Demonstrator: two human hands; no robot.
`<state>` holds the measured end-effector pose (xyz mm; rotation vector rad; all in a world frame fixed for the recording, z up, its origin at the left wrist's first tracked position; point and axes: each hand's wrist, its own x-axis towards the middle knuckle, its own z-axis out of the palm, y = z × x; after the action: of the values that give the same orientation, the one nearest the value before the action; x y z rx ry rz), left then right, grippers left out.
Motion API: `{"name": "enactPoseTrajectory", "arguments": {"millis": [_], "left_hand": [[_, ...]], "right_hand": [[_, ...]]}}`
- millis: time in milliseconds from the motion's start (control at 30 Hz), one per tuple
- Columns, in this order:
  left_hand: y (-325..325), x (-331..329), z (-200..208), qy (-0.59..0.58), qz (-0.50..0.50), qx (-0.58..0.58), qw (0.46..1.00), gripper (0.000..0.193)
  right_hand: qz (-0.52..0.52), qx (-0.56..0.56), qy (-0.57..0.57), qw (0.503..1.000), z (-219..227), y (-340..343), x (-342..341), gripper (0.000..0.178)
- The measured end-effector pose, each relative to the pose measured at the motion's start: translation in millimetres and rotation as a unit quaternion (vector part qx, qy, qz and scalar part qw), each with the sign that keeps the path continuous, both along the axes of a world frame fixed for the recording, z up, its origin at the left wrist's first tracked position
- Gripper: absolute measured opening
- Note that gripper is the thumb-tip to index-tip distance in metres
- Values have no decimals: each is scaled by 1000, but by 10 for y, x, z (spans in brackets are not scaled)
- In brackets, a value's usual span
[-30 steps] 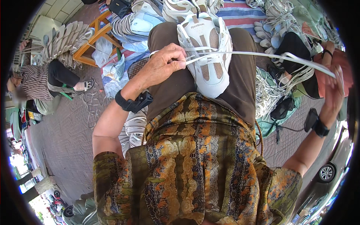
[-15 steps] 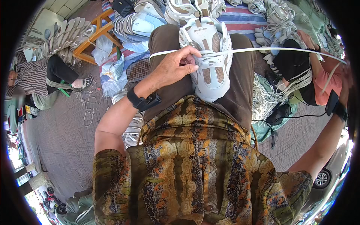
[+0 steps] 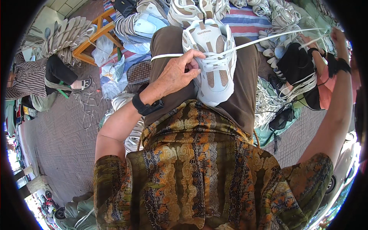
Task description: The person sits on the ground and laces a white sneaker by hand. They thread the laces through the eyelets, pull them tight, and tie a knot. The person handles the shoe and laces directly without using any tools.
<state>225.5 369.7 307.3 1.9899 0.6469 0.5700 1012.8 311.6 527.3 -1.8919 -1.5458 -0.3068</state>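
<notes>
A white and beige sneaker (image 3: 215, 86) lies across my thighs, its toe toward my body. White lace is threaded in a few rows over its tongue. My left hand (image 3: 177, 73) grips the sneaker's left edge beside the rows, thumb and forefinger curled against it. From the right side of the lacing, a long flat white shoelace (image 3: 264, 40) runs taut up to the right. My right hand (image 3: 338, 38), arm outstretched at the far right, is closed on its far end; the fingers are small and partly blurred. The other lace end hangs over my left thigh.
More sneakers (image 3: 186, 12) stand ahead on a striped sheet (image 3: 245, 21). A wooden stool (image 3: 86, 48) and stacked shoe parts (image 3: 63, 38) lie left. White laces (image 3: 267, 101) are heaped on green cloth at right. Co-workers sit on both sides, one pink-sleeved (image 3: 327, 90) near my right arm.
My right hand has swung forward and up at the far right, so the shoelace now slants upward instead of running nearly level. My left hand and the sneaker have hardly moved.
</notes>
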Motion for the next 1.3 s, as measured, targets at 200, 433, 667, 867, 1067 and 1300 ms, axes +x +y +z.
{"name": "enactPoseTrajectory", "arguments": {"millis": [200, 433, 667, 867, 1067, 1300], "left_hand": [[-86, -146, 16, -40, 114, 96, 988, 26], [138, -247, -74, 54, 112, 196, 973, 19], [289, -344, 27, 64, 65, 165, 982, 8], [554, -458, 462, 78, -56, -112, 989, 17], [710, -618, 256, 86, -63, -183, 977, 22], [578, -769, -99, 70, -9, -212, 975, 20]], "right_hand": [[9, -14, -147, 989, -1287, 717, -2592, 27], [296, -35, -59, 953, -1661, -106, -5241, 20], [321, -88, -16, 943, -1837, -145, -5638, 21], [364, -143, 37, 919, -1724, -55, -5575, 10], [341, -209, 161, 902, -1777, -5, -5454, 11], [326, -220, 520, 758, -2020, 74, -5236, 6]]}}
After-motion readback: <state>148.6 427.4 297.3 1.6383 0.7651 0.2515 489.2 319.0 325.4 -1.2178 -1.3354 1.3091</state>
